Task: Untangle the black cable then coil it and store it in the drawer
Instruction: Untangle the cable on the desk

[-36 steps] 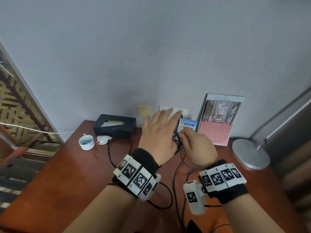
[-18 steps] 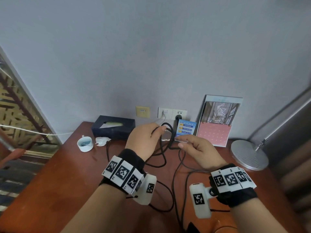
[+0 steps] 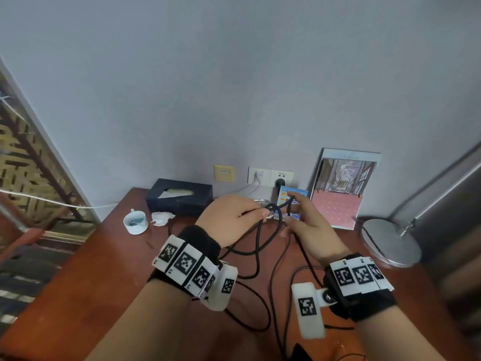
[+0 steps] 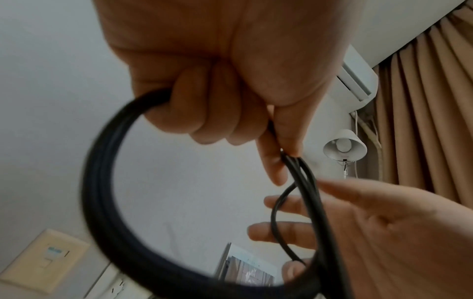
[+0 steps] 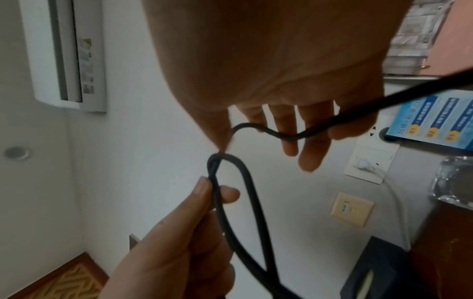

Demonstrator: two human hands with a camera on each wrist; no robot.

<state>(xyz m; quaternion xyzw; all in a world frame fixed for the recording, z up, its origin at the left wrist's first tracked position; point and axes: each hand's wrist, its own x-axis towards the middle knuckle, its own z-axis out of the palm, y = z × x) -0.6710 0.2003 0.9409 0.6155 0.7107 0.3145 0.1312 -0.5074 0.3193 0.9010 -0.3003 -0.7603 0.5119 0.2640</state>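
The black cable (image 3: 279, 217) hangs in a small twisted loop between my two hands above the brown table (image 3: 78, 282); its other loops trail down onto the table towards me. My left hand (image 3: 250, 214) pinches two strands between thumb and forefinger, and the left wrist view shows its other fingers curled round a bigger loop of the cable (image 4: 97, 182). My right hand (image 3: 294, 212) is just right of the loop with its fingers straight. In the right wrist view one strand of the cable (image 5: 289, 137) lies across those fingers (image 5: 312, 153). No drawer is in view.
Along the wall stand a dark tissue box (image 3: 179, 198), wall sockets (image 3: 270, 175), a blue card (image 3: 294, 194) and a picture brochure (image 3: 341, 188). A white cup (image 3: 135, 221) and a crumpled tissue (image 3: 161, 217) sit at the back left. A round lamp base (image 3: 390, 241) stands right.
A second ago my left hand hovered open over the cable while the right pinched it. The left has since taken hold of the strands, and the right fingers have straightened.
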